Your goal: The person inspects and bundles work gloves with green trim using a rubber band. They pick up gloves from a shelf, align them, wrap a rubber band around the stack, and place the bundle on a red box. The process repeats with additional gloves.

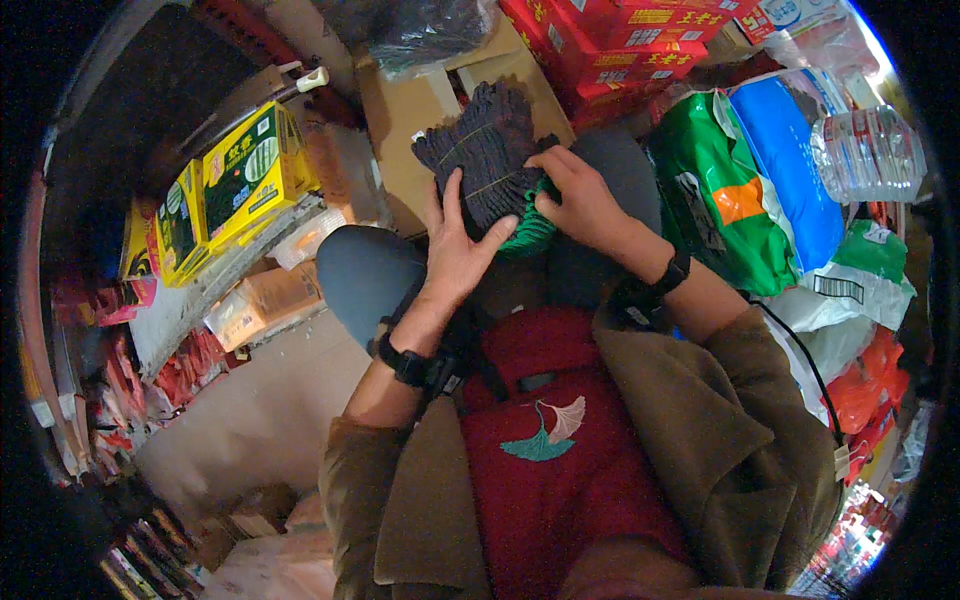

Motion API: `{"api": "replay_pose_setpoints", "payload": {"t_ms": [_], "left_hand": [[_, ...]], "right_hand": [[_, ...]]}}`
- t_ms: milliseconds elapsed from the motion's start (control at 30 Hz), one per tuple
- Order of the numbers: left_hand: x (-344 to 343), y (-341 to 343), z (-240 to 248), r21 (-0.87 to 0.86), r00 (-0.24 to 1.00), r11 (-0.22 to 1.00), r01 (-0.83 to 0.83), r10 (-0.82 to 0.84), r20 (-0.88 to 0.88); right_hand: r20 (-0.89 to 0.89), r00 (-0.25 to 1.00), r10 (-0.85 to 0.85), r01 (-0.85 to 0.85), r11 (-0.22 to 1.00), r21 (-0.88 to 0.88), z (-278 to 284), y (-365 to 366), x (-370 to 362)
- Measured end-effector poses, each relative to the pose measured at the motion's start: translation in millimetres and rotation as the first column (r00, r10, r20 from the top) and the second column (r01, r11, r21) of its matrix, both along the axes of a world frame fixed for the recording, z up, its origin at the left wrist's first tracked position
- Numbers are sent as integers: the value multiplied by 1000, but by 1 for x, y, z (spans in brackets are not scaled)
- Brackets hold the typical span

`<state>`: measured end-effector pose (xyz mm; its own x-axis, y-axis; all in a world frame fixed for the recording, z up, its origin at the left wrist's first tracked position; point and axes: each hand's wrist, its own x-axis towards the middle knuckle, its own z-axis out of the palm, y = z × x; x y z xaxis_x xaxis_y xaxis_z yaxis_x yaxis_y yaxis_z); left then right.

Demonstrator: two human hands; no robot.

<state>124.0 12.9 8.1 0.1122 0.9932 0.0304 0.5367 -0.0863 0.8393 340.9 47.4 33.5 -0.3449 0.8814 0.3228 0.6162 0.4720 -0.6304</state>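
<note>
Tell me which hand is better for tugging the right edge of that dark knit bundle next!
Probably the right hand: its curled fingers are at that edge, by the green trim. The left hand spreads along the knit bundle's left side, better for steadying.

The head-worn fisheye looks steeply down past the red top [610, 500] toward the nearby left hand [457, 250] and right hand [585, 205].

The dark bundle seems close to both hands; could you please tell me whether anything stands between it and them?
Nothing visible does: the left hand touches the dark bundle at its near left side, the right hand at its right edge. The cardboard box shows beyond, not between.
</note>
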Motion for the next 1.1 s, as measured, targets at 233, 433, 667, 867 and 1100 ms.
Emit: {"api": "replay_pose_setpoints", "payload": {"t_ms": [233, 433, 667, 867, 1100], "left_hand": [[15, 0, 7, 149, 955, 986, 75, -28, -295], [13, 17, -5, 216, 979, 976, -2, 46, -199], [9, 15, -3, 175, 979, 984, -11, 46, -198], [6, 13, -7, 170, 982, 985, 17, 16, -189], [6, 6, -4, 191, 984, 980, 64, -29, -178]], "right_hand": [[-16, 1000, -6, 7, 999, 41, 0, 4, -4], [16, 1000, -15, 14, 994, 107, 2, -7, -1], [-4, 1000, -8, 9, 994, 111, 5, -19, 3], [19, 999, 43, -44, 998, 55, 8, -26, 4], [-54, 930, 364, -368, 909, -199, 32, 7, 28]]}}
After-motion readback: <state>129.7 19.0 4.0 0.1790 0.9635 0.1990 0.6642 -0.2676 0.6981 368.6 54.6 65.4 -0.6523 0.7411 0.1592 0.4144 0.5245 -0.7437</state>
